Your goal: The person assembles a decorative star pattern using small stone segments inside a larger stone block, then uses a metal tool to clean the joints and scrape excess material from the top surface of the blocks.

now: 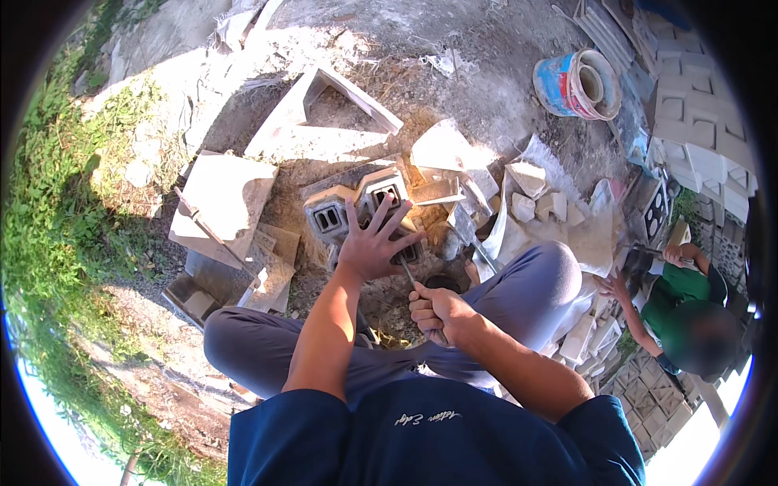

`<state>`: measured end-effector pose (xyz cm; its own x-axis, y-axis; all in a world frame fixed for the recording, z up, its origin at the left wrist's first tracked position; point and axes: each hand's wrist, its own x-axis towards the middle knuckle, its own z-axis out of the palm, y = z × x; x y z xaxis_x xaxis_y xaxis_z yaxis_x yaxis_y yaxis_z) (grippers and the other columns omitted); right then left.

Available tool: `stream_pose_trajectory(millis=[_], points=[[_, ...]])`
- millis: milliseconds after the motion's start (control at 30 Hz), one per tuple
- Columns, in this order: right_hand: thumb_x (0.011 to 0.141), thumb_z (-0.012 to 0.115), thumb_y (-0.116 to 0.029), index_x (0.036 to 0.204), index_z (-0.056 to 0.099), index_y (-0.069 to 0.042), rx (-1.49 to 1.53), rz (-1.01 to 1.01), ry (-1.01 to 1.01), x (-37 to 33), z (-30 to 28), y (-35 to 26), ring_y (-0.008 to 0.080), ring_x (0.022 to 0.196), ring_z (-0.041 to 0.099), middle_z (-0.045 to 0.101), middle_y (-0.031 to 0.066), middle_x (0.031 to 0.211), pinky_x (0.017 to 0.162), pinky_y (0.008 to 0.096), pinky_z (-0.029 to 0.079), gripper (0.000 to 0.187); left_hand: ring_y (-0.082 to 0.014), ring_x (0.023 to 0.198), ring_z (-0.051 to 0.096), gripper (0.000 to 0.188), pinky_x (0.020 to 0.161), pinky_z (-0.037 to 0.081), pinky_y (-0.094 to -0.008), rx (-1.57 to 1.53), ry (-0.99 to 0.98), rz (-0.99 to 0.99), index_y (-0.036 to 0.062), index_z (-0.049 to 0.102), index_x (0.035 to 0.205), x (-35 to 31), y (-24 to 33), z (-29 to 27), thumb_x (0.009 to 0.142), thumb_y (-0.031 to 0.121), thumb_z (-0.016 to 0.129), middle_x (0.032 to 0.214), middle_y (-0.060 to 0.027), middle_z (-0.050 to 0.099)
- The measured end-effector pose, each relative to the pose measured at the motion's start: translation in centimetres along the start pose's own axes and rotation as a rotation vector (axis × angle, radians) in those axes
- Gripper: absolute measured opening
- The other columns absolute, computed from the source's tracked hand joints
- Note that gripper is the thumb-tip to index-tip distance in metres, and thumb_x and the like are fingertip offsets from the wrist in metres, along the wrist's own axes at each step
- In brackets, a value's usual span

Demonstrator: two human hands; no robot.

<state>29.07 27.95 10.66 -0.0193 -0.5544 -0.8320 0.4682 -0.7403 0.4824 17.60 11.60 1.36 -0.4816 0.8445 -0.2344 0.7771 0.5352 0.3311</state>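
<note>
My left hand [374, 243] lies with fingers spread over a grey block-like piece [328, 217] with slotted openings and pale tan upper edges. It rests between my bent legs and is partly hidden by that hand. My right hand [439, 312] is closed around a thin metal rod-like tool [408, 272]. The tool's far end points at an opening in the block's near right part, beside my left fingers. Whether the tip touches the block I cannot tell.
Broken slabs [223, 202] and a V-shaped pale frame [324, 77] lie left and ahead. Rubble chunks [531, 178] sit right. A blue and red bucket [559, 85] stands far right, near stacked pale blocks [697, 121]. Another person in green [677, 296] works at the right.
</note>
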Motion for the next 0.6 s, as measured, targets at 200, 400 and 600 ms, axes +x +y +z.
stream_pose_trajectory(millis=[200, 400, 600], points=[[0.113, 0.044, -0.029, 0.084, 0.049, -0.014, 0.092, 0.062, -0.037, 0.5, 0.3, -0.5, 0.0058, 0.047, 0.027, 0.032, -0.0082, 0.062, 0.038, 0.0242, 0.018, 0.033, -0.0320, 0.159, 0.016, 0.097, 0.106, 0.014, -0.0910, 0.011, 0.076, 0.013, 0.0594, 0.047, 0.144, 0.0, -0.3, 0.7, 0.055, 0.073, 0.082, 0.171, 0.0015, 0.021], [0.113, 0.044, -0.026, 0.081, 0.047, -0.015, -0.011, 0.010, 0.097, -0.2, 1.8, -0.3, 0.0052, 0.045, 0.025, 0.031, -0.0090, 0.060, 0.038, 0.0240, 0.017, 0.034, -0.0330, 0.158, 0.016, 0.083, 0.104, 0.013, -0.0922, -0.014, 0.062, 0.018, 0.0544, 0.057, 0.136, 0.0, -0.3, 0.9, 0.059, 0.074, 0.079, 0.170, 0.0019, 0.023], [0.113, 0.044, -0.025, 0.081, 0.047, -0.014, -0.057, -0.005, 0.134, -0.1, 1.9, -0.4, 0.0052, 0.045, 0.024, 0.031, -0.0096, 0.059, 0.038, 0.0240, 0.017, 0.034, -0.0329, 0.158, 0.017, 0.070, 0.103, 0.011, -0.0936, -0.016, 0.061, 0.030, 0.0488, 0.064, 0.131, 0.2, -0.5, 0.6, 0.067, 0.076, 0.073, 0.170, 0.0017, 0.024]])
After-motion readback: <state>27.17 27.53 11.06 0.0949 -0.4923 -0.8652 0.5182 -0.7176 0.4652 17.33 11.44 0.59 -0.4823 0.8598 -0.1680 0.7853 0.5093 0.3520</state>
